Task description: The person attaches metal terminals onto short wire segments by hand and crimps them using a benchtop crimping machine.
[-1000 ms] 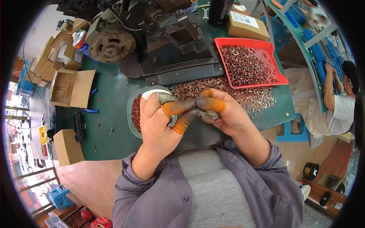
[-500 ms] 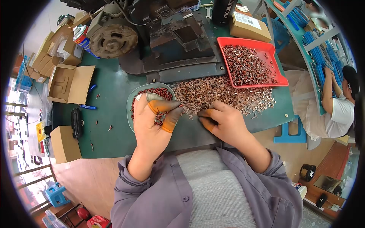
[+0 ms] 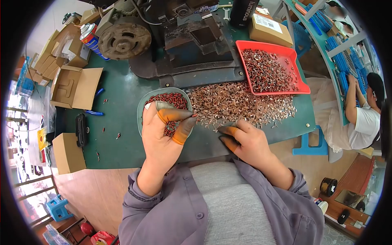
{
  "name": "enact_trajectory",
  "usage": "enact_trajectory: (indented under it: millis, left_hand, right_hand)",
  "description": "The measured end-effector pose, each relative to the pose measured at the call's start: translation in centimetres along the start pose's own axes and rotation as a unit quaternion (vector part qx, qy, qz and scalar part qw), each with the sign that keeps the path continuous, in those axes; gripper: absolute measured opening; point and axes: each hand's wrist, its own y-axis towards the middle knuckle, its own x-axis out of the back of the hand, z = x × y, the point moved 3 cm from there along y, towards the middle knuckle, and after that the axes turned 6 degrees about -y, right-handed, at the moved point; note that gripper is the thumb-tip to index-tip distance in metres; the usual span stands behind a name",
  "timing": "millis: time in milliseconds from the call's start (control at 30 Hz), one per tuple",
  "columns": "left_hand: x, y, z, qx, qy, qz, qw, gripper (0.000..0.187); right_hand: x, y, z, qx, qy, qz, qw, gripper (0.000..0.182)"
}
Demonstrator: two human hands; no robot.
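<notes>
My left hand (image 3: pixel 162 132), with orange and dark finger cots on thumb and forefinger, is closed in a pinch on a small red part (image 3: pixel 194 115) with a metal end. Beneath those fingers stands a pale green bowl (image 3: pixel 140 116) full of similar red parts, partly hidden by the hand. At the near edge of a heap of small coppery metal pieces (image 3: pixel 228 102) is my right hand (image 3: pixel 251 141). Its thumb and forefinger, also in cots, are apart, with a loose metal piece close to the forefinger tip.
A red tray (image 3: pixel 303 85) of red and silver parts overlaps the heap's right end. Behind stands a dark, heavy machine (image 3: pixel 200 61) with a round wheel (image 3: pixel 124 41). Open cardboard box (image 3: pixel 67 87), pliers (image 3: pixel 94 112) and spray can (image 3: pixel 90 36) are left. Another person (image 3: pixel 365 118) sits at right.
My right thumb and forefinger have spread further apart, and the hand has shifted slightly right and toward me. My left hand keeps its pinch at the bowl. The camera view has shifted slightly.
</notes>
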Motion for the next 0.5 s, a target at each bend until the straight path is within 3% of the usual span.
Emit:
enact_trajectory:
  millis: [267, 500]
  left_hand:
    - [0.12, -0.38, -0.16, -0.007, 0.002, 0.003, 1.000, 0.019]
    - [0.19, -0.54, 0.04, -0.012, 0.008, 0.008, 1.000, 0.019]
  right_hand:
    - [-0.62, -0.29, -0.10, -0.102, 0.023, -0.050, 0.993, 0.019]
    - [-1.02, 0.02, 0.27, -0.103, 0.011, -0.060, 0.993, 0.018]
